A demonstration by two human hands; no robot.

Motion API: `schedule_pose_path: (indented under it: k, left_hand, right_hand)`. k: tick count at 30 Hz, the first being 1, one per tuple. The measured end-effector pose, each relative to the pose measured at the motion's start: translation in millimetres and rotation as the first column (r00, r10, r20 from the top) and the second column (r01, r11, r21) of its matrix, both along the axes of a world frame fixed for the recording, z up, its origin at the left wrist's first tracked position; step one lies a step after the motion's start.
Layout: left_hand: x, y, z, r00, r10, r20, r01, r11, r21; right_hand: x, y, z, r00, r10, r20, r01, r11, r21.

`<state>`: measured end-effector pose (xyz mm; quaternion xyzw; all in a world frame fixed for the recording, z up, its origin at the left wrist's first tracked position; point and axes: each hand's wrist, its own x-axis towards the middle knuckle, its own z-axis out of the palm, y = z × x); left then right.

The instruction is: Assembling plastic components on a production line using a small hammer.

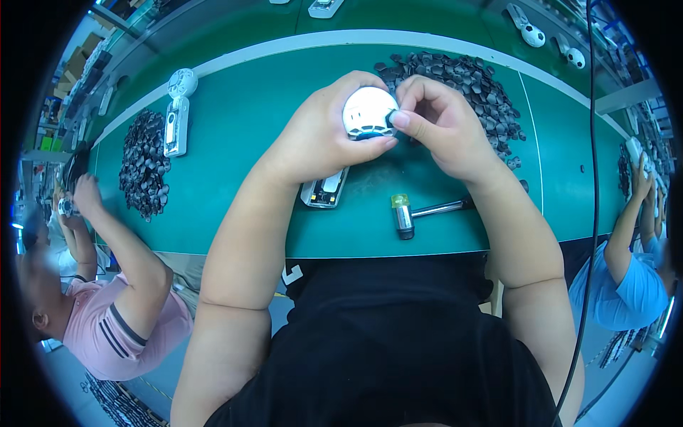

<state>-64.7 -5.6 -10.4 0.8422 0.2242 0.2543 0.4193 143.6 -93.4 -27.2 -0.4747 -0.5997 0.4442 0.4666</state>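
Note:
My left hand (pixel 320 139) wraps round a white ball-shaped head (pixel 366 110) of a plastic device and holds it above the table. Dark slots and a dark curved edge show on its face. A white oblong body with dark parts (pixel 325 191) shows below my left wrist; whether it joins the ball is hidden. With thumb and forefinger, my right hand (pixel 445 128) pinches a small black piece (pixel 390 118) against the ball's right side. Behind that hand spreads a heap of similar small black pieces (pixel 491 99).
A hammer (pixel 403 217) with a yellow-capped head lies near the table's front edge. At left are another black heap (pixel 144 164) and a white device (pixel 177 124). White devices with football-patterned balls (pixel 532 35) lie beyond the rail. Co-workers sit on both sides; a black cable (pixel 593 178) hangs at right.

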Motion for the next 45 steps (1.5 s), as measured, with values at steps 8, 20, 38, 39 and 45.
schedule_pose_path:
  k: [8,20,38,39,45]
  left_hand:
    - [-1,-6,0,1.000,-0.015,0.008,0.014,0.994,0.112]
    - [-9,-24,19,0.993,-0.006,0.116,-0.047,0.892,0.450]
    - [-5,43,27,0.538,0.327,0.777,0.434,0.683,-0.588]
    - [5,30,19,0.623,0.323,0.713,0.368,0.683,-0.631]
    - [30,-3,-29,0.746,0.421,0.516,0.290,0.491,-0.821]
  right_hand:
    - [-18,-1,4,0.944,0.135,-0.301,-0.132,0.991,0.030]
    - [6,9,5,0.994,-0.105,0.035,0.105,0.994,0.016]
    - [31,-5,6,0.747,-0.054,0.662,-0.102,0.975,0.195]
    - [33,-3,7,0.774,-0.022,0.633,-0.108,0.980,0.165]
    - [25,-2,11,0.930,-0.066,0.361,0.013,0.989,0.146]
